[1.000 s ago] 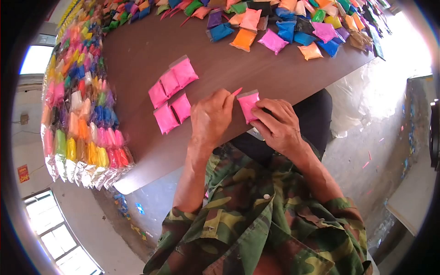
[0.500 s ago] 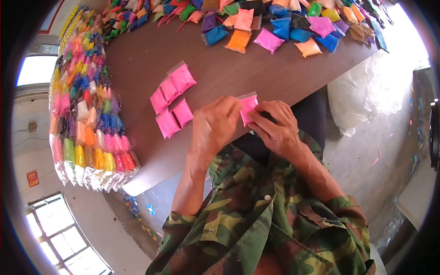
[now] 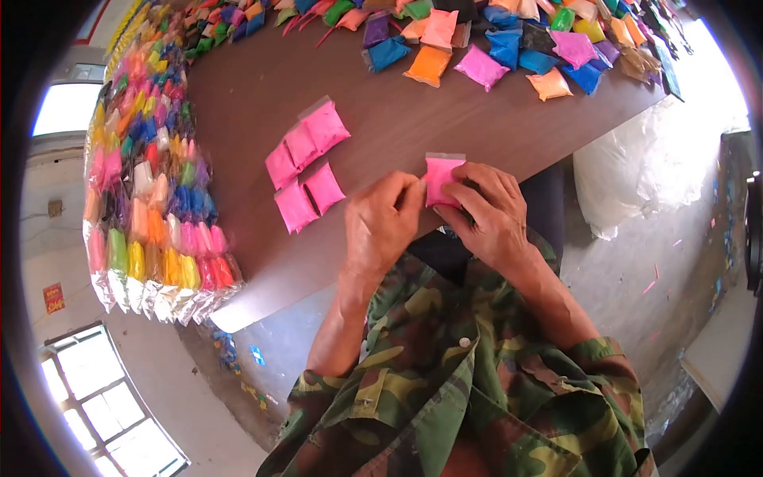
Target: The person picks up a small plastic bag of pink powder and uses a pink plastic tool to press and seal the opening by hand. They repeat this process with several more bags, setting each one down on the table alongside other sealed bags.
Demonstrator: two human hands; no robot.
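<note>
A small clear packet with bright pink filling (image 3: 442,178) is held up over the near edge of the table. My right hand (image 3: 494,213) grips its right side, thumb below and fingers across the front. My left hand (image 3: 385,216) is curled, its thumb and forefinger pinched at the packet's left edge. A pale flat strip runs along the packet's top. To the left on the table lie several like pink packets (image 3: 324,188), set close together in two slanting rows.
A brown table (image 3: 254,262) spreads before me. Tall stacks of bagged coloured packets (image 3: 147,199) line its left side. Loose packets of many colours (image 3: 429,65) lie heaped along the far side. A white plastic bag (image 3: 620,175) hangs or stands at the right.
The pink packet now stands more upright and shows more of its front. My left hand has shifted down slightly along its left edge. The whole view has turned a little.
</note>
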